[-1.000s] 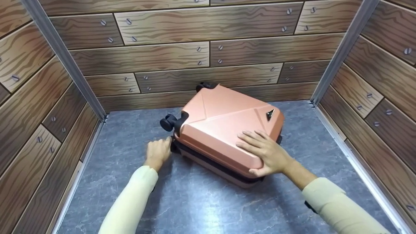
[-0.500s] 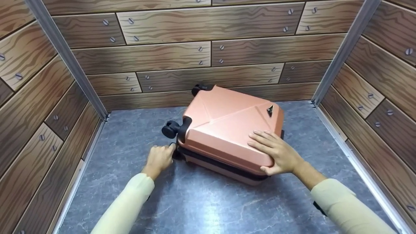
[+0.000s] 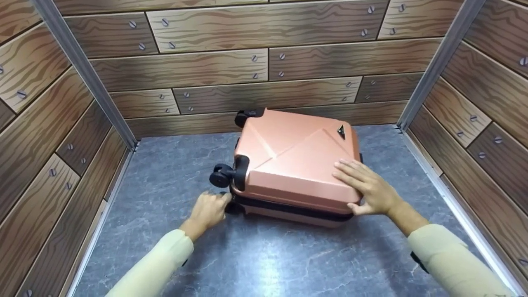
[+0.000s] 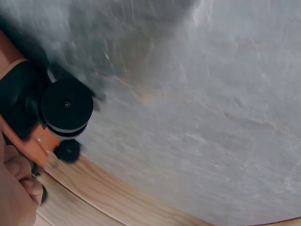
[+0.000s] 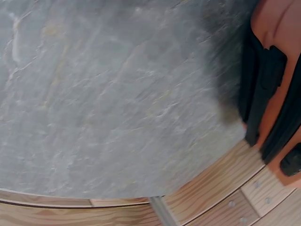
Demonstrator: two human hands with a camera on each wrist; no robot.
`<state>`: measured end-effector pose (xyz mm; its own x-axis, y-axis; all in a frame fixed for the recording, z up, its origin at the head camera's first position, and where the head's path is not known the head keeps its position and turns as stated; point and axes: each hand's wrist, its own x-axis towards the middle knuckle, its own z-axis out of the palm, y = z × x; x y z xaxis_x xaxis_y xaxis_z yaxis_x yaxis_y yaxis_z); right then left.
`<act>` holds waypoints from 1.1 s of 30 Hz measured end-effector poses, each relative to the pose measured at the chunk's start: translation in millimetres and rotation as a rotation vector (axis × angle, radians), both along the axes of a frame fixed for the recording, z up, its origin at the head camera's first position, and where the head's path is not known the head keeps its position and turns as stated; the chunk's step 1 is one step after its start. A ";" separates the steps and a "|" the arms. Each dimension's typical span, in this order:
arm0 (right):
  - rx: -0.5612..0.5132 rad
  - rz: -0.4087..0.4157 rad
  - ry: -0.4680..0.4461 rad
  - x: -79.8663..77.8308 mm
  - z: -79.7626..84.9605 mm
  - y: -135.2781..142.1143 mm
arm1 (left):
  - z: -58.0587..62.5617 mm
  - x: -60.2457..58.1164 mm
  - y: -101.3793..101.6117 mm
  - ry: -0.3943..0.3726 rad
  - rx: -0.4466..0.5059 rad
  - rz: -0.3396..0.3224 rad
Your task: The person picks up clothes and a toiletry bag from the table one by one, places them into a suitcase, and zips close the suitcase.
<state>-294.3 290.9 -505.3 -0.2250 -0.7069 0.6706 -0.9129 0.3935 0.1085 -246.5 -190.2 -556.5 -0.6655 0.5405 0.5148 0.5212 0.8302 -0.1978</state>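
Observation:
A rose-gold hard-shell suitcase (image 3: 295,152) lies flat on the floor in the head view, its black wheels to the left and a small dark badge (image 3: 341,132) at the far right of its top. My left hand (image 3: 208,209), fingers curled, grips the lower near wheel (image 3: 235,207), which it partly hides. Just above that hand juts the upper near wheel (image 3: 221,176). Across the near right corner lies my right hand (image 3: 369,187), fingers straight on the top shell and thumb at the side. The right wrist view shows a black side handle (image 5: 270,75) but not the hand.
The grey marbled floor (image 3: 173,165) is bounded by wood-patterned walls, the back wall (image 3: 222,70) close behind the suitcase. Metal strips (image 3: 445,187) run along the floor's side edges, and metal posts (image 3: 425,62) stand in the back corners.
The suitcase has turned on the floor, its wheel end coming nearer and its right end swinging away, so its long side lies more squarely across. Both hands have moved right with it.

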 end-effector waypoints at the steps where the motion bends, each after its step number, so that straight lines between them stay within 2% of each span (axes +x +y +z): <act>1: -0.002 -0.013 0.000 -0.2 -0.2 4.2 | -0.8 2.7 2.1 0.014 0.000 -0.018; 6: 0.011 -0.063 0.001 -1.5 -0.9 21.3 | -6.9 13.5 10.5 0.055 0.035 -0.109; 13: 0.046 -0.043 0.018 -6.6 0.9 28.9 | -12.1 17.1 14.1 0.082 0.078 -0.195; 17: 0.065 -0.062 0.013 -8.2 3.5 33.2 | -11.1 20.0 16.6 0.078 0.086 -0.231; 23: 0.102 -0.071 0.016 -11.1 7.9 38.4 | -6.4 24.9 20.2 0.041 0.047 -0.235; 27: 0.091 -0.067 0.036 -9.9 6.9 36.8 | -6.2 25.3 20.4 0.045 0.023 -0.222; 33: 0.075 -0.134 0.047 -1.1 5.9 28.7 | -7.0 24.3 20.1 0.049 -0.002 -0.199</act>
